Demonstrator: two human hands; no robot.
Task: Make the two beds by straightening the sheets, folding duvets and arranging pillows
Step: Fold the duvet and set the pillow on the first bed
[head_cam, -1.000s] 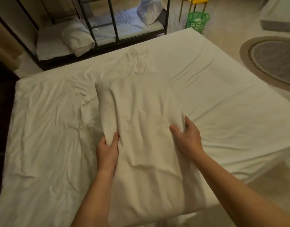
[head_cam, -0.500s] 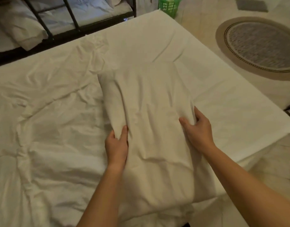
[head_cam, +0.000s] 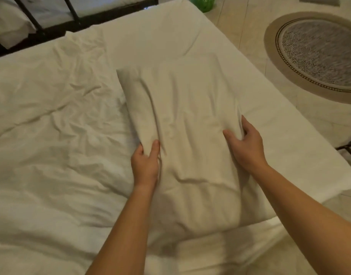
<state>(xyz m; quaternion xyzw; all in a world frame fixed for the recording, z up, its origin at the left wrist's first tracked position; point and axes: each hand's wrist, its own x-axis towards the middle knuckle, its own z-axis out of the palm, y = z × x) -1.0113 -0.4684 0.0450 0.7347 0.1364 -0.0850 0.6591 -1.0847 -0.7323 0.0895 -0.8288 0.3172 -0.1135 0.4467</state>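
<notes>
Pillow long axis near-to-far, left hand and right hand fingers pinching its sides

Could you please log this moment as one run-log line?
step: arranging pillow | left hand: grips left edge | right hand: grips right edge | pillow: lies on wrinkled sheet

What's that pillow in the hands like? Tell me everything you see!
The pillow is a long, soft rectangle in a cream cloth case, creased and dented. It lies lengthwise away from the person on the wrinkled white sheet. The left hand grips its left edge and the right hand its right edge, thumbs on top.
</notes>
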